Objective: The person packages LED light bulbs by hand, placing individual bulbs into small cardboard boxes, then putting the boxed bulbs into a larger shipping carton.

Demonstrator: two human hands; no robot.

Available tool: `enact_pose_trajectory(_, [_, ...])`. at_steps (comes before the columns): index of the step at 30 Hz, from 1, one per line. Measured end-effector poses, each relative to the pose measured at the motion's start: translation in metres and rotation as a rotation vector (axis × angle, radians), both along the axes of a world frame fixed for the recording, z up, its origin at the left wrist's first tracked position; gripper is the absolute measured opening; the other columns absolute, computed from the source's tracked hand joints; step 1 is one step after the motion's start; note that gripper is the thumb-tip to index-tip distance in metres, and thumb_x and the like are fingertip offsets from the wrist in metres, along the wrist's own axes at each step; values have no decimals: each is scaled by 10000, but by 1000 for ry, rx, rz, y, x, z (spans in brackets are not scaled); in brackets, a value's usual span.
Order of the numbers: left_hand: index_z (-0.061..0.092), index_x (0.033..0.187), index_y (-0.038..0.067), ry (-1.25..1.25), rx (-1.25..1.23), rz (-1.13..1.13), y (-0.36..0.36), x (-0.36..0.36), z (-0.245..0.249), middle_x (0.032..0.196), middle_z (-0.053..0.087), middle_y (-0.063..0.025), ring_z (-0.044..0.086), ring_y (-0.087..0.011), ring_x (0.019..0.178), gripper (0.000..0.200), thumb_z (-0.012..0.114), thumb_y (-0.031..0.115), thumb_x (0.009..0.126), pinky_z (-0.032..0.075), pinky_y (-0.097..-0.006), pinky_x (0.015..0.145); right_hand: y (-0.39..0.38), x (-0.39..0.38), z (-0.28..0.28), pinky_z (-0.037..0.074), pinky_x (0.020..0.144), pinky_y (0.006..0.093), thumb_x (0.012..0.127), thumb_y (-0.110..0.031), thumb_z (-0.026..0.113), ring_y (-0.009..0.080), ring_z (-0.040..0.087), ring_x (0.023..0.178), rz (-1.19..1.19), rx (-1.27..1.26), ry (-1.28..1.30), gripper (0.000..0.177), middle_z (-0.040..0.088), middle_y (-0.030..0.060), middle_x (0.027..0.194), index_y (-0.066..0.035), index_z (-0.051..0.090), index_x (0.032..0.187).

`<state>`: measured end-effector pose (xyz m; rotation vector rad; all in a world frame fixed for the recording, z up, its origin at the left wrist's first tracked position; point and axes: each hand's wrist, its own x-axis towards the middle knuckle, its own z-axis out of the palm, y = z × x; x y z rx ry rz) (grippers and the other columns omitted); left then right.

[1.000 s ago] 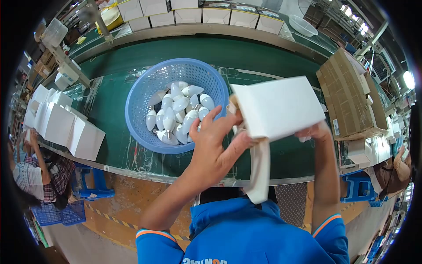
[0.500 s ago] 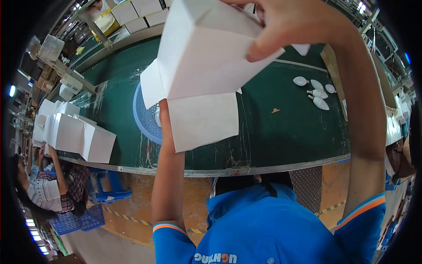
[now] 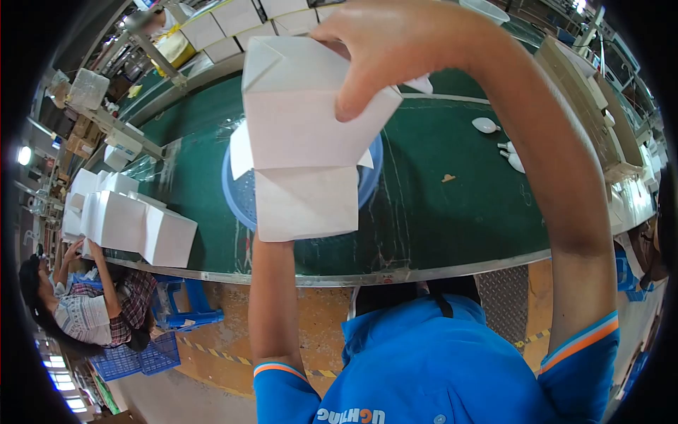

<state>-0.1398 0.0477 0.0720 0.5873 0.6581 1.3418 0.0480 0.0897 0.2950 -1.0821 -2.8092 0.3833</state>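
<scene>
A white cardboard box (image 3: 311, 127) is held up over the table, tilted, with its lower end flap (image 3: 307, 205) hanging toward me. My right hand (image 3: 395, 46) grips the box's upper right part, thumb on the near face and fingers behind. My left forearm (image 3: 272, 297) reaches up under the flap. The flap and box hide my left hand, so its fingers do not show. Behind the box is a blue perforated basket (image 3: 239, 191), mostly covered; its contents are hidden. On the right, a white candle-shaped bulb (image 3: 484, 125) and others lie partly behind my right arm.
Several white boxes (image 3: 113, 219) stand at the left of the green table (image 3: 438, 219). A co-worker (image 3: 78, 304) sits there by a blue stool (image 3: 187, 304). An open carton (image 3: 593, 106) stands at right. A brown scrap (image 3: 448, 178) lies on the table. Stacked boxes (image 3: 233, 25) line the far side.
The box has moved down, left and away from me with my right hand. More of the blue basket shows to its right. My left hand has gone out of sight behind the flap.
</scene>
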Motion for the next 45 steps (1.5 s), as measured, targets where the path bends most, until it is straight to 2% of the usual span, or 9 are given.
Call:
enact_pose_trajectory(3, [470, 1281, 68, 78, 91, 5, -15, -7, -12, 1153, 591, -115, 621, -235, 980, 479, 374, 417, 968, 527, -340, 786, 17, 5, -20, 462, 472, 320, 552, -287, 715, 223, 582, 503, 74, 41, 72, 517, 604, 120, 631, 39, 604, 939])
enact_pose_trajectory(9, [493, 1259, 63, 306, 185, 144, 3, 4, -30, 1128, 606, -113, 630, -238, 958, 453, 385, 393, 968, 527, -338, 778, -2, 2, -30, 431, 824, 370, 530, -286, 728, 339, 525, 908, -95, 47, 184, 646, 515, 185, 937, 55, 560, 1052])
enact_pose_trajectory(19, [530, 1221, 57, 511, 172, 187, 30, -25, -43, 1086, 630, -111, 645, -243, 920, 411, 401, 352, 967, 528, -334, 764, 18, 37, -112, 435, 696, 317, 527, -330, 696, 217, 545, 853, -105, -206, 613, 799, 522, 116, 949, 55, 516, 1203])
enact_pose_trajectory(21, [588, 1110, 19, 691, 133, 253, 3, -17, 34, 927, 676, -149, 668, -268, 820, 333, 509, 263, 898, 521, -332, 724, 26, 44, -134, 431, 685, 313, 527, -368, 690, 204, 553, 865, -95, -290, 723, 837, 536, 107, 983, 54, 503, 1224])
enact_pose_trajectory(24, [603, 1064, -16, 1755, 208, 59, 14, -31, 57, 878, 658, -237, 663, -296, 835, 387, 614, 255, 788, 514, -350, 708, 24, 41, -151, 439, 732, 299, 524, -467, 674, 221, 582, 882, -246, -227, 754, 906, 538, 100, 1019, 31, 484, 1256])
enact_pose_trajectory(27, [615, 1041, -22, 1184, 183, 327, 13, -36, 37, 844, 665, -192, 661, -318, 786, 336, 599, 219, 806, 510, -365, 681, 21, 34, -131, 437, 767, 294, 585, -515, 677, 207, 558, 936, -213, -33, 562, 928, 511, 92, 1069, 40, 442, 1292])
enact_pose_trajectory(30, [616, 1037, -20, 793, 180, 287, 10, -38, 19, 891, 638, -178, 637, -321, 801, 298, 589, 182, 819, 497, -377, 698, 11, 26, -121, 466, 740, 332, 562, -473, 694, 245, 564, 969, -127, 139, 633, 898, 504, 107, 1054, -5, 451, 1288])
enact_pose_trajectory(34, [617, 1032, -19, 871, 262, 416, 9, -44, 17, 899, 627, -177, 623, -319, 813, 289, 586, 178, 822, 487, -379, 712, 5, 30, -136, 478, 697, 336, 594, -464, 695, 243, 559, 994, -73, 322, 640, 892, 486, 108, 1095, -44, 424, 1333])
enact_pose_trajectory(45, [620, 1012, -12, 1093, 649, 661, 19, 0, 59, 927, 584, -174, 570, -313, 856, 254, 577, 163, 833, 450, -388, 760, 38, 63, -201, 468, 710, 311, 568, -459, 749, 213, 569, 995, -132, -85, 978, 937, 514, 93, 1082, -8, 414, 1318])
